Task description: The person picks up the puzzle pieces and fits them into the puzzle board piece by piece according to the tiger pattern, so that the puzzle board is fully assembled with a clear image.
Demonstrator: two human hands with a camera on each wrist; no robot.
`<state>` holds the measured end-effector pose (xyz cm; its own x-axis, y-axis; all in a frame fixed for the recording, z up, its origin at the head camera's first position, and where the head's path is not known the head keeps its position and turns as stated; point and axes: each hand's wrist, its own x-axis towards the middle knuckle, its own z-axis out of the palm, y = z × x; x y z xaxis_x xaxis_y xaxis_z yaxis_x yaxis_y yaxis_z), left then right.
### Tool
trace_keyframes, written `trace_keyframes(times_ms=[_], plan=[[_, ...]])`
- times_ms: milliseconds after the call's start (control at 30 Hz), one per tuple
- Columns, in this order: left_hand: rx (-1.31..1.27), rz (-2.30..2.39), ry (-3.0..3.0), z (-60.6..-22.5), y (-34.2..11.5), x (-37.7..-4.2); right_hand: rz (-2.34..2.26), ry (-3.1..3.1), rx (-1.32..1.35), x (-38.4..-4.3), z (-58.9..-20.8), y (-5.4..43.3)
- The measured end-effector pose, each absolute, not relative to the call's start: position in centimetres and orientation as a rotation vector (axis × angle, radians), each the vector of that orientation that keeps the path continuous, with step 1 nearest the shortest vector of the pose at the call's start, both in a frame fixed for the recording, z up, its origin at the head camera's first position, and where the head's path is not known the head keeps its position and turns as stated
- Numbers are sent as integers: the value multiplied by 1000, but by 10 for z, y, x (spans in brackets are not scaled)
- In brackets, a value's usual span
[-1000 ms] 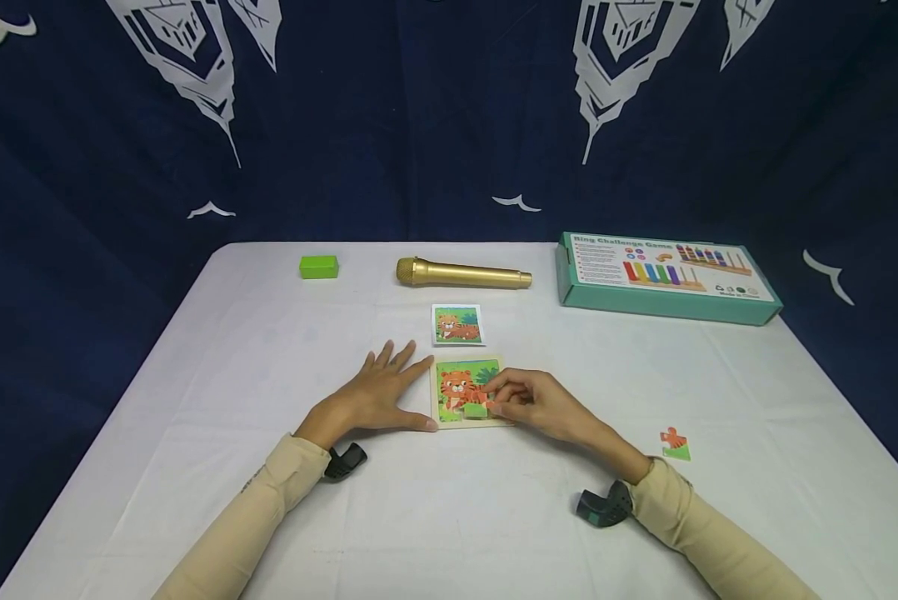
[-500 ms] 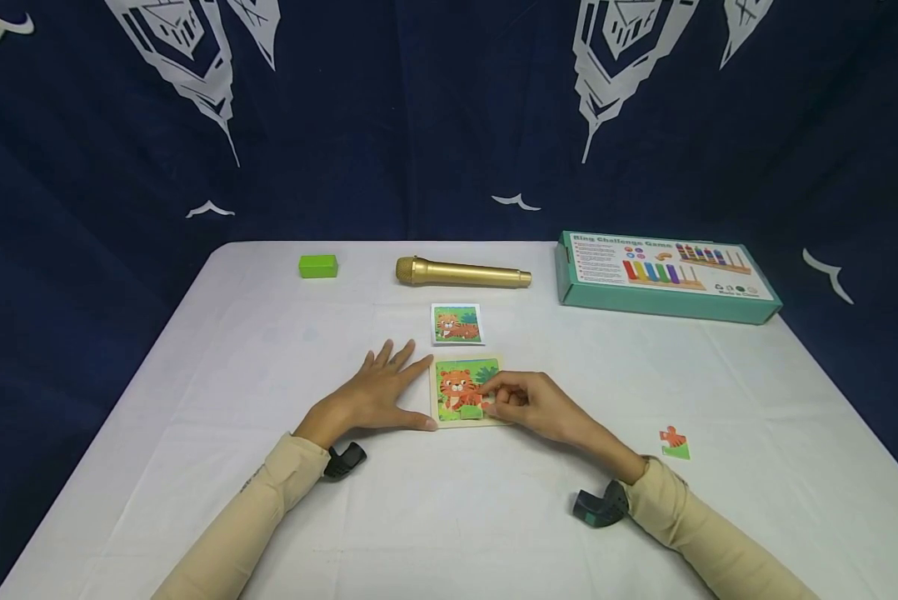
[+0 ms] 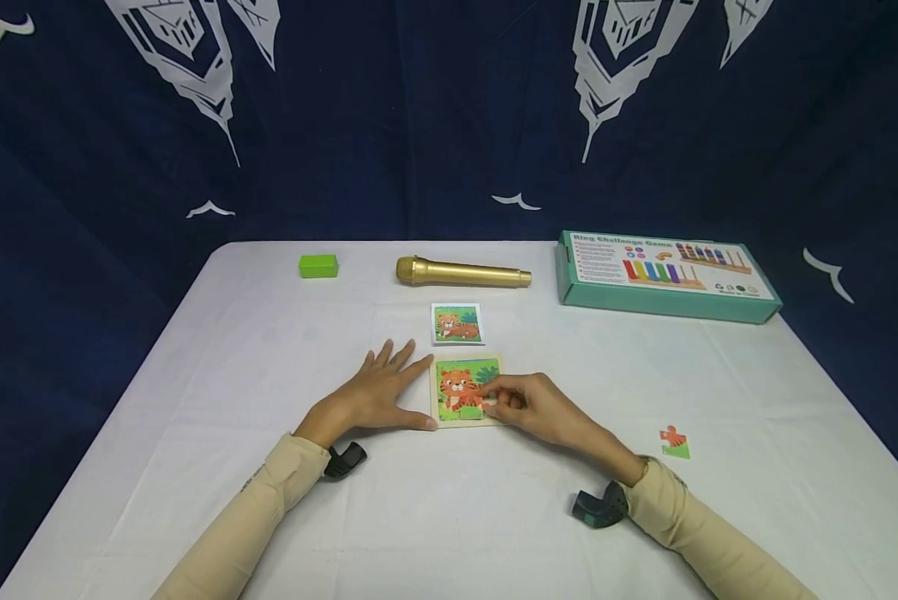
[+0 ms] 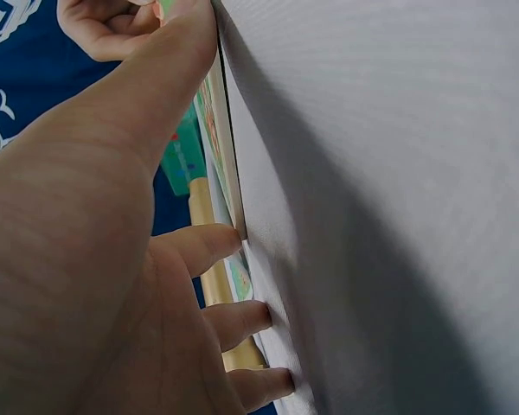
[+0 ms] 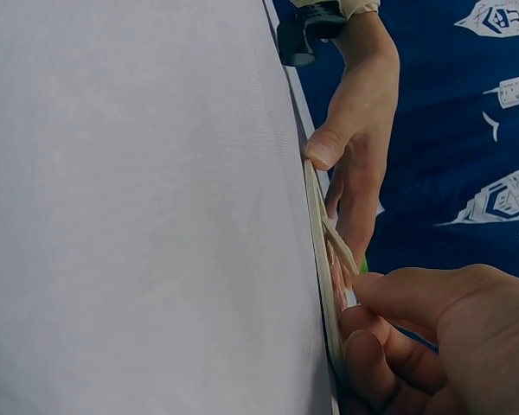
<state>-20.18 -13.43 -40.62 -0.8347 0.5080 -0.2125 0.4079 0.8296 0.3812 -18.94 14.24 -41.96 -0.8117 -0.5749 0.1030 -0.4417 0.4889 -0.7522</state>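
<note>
A tiger jigsaw puzzle in a pale wooden tray [image 3: 432,392] lies flat at the table's middle. My left hand [image 3: 370,398] spreads its straight fingers along the tray's left side, thumb and index fingertip at the corners. Between thumb and fingers my right hand [image 3: 542,407] pinches a puzzle piece [image 3: 471,412], green at its lower edge. In the right wrist view that piece [image 5: 340,246] tilts up from the tray, one end low against it. The right fingers hide the tray's lower right part. Another puzzle piece [image 3: 675,442], orange and green, lies apart to the right.
Just behind the tray is a picture card [image 3: 456,325] showing the same tiger. Farther back are a green block [image 3: 318,267], a gold microphone [image 3: 464,273] and a teal game box [image 3: 666,279]. A dark blue curtain [image 3: 449,125] hangs past the table's far edge.
The right hand has shifted the pinched piece slightly left and down over the tray within the last second. The left hand stays in place.
</note>
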Motion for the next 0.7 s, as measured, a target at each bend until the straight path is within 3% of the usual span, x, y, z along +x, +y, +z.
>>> trace_keyframes(times_ms=[700], plan=[[692,478,2699,-407,-134,-201,-1116,2656,-934,-190,-421,143]])
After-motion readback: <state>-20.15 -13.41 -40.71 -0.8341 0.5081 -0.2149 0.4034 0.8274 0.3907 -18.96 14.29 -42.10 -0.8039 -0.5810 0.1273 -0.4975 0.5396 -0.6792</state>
